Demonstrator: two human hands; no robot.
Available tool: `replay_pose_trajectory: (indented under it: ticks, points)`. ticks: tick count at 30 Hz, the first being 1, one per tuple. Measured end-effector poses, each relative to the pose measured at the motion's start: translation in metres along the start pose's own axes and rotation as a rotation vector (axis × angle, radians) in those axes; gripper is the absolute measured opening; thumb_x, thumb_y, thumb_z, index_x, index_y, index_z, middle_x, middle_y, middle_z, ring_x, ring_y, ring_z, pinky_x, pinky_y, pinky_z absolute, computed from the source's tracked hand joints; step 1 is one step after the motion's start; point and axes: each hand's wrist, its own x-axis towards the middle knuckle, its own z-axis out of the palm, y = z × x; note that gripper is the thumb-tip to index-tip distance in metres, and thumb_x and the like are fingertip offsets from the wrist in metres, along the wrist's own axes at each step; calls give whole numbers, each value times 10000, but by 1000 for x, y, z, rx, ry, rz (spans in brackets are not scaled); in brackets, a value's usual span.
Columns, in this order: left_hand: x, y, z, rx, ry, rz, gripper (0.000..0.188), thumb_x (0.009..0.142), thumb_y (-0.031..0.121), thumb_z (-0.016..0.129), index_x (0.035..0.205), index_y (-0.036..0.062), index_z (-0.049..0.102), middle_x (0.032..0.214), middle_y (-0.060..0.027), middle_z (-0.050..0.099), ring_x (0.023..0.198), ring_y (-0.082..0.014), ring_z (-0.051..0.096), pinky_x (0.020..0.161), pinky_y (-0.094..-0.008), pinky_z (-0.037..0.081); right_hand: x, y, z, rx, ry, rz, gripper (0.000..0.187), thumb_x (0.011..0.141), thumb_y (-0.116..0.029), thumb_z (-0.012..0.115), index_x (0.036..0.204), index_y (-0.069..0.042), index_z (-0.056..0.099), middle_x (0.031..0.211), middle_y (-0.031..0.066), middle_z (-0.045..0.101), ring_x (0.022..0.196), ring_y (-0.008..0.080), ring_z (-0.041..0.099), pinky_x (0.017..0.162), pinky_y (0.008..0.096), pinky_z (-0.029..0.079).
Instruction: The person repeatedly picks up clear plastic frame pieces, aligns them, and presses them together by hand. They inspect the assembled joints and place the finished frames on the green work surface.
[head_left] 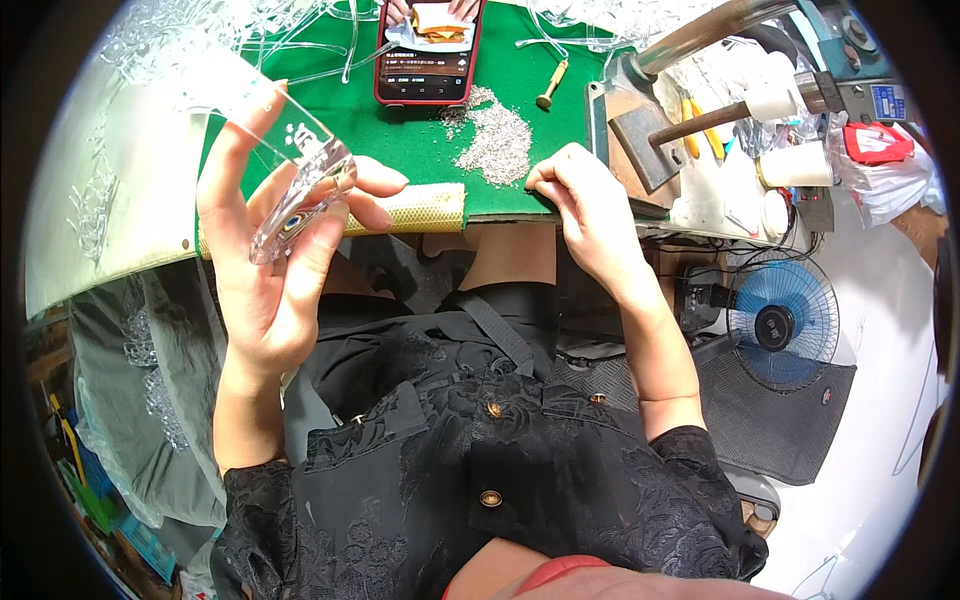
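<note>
In my left hand point(275, 240) is a clear plastic piece point(315, 160), raised above the near table edge. It has a flat see-through panel and a thicker curved part, which my thumb and fingers grip. My right hand point(583, 200) rests at the front edge of the green mat point(410, 150), thumb and forefinger pinched together. Whatever lies between those fingertips is too small to make out. Just left of them spreads a pile of tiny silvery metal parts point(497, 140). A small brass-coloured tool point(552, 84) lies beyond the pile.
A red-cased phone point(428, 55) stands behind the pile. Clear plastic parts point(175, 45) heap up at the far left. A metal hand press point(655, 130) stands right of my right hand. Below the table at right are a blue fan point(782, 325) and cables.
</note>
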Motion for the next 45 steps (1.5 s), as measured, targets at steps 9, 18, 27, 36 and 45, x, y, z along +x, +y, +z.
replay_pose_trajectory:
  ticks: [9,18,27,36,45]
  points:
    - [-3,-3,3,89,49,7,592,937,-21,474,1445,9,172,965,-211,615,846,-235,607,826,-352,488,5,-2,-4,-65,-101,-34,119,796,-48,648,872,-47,556,805,99,519,799,281,558,701,363,455]
    - [-4,2,5,126,218,-76,895,857,618,524,1401,-31,237,744,-144,601,639,-142,536,614,-225,416,1,2,4,-77,-23,-43,131,785,-50,659,836,-38,539,780,101,512,760,282,544,690,363,442]
    - [-8,11,23,23,157,-162,1031,796,701,538,1427,-48,216,750,-132,624,635,-168,605,595,-246,471,-6,1,4,-69,-5,-30,105,807,-30,628,845,-32,530,797,114,510,752,292,534,698,363,445]
    - [20,2,68,29,-296,-149,860,664,125,851,1385,12,396,902,-67,635,570,-65,547,569,-208,437,15,-45,-57,384,201,-318,103,827,-87,615,792,-20,544,802,61,513,720,183,489,659,277,413]
    - [22,-3,82,19,-269,-119,809,687,162,836,1386,58,441,546,-8,511,502,-69,474,520,-219,380,15,-58,-68,158,193,-405,193,754,-212,719,773,-54,610,793,56,537,709,195,523,602,288,419]
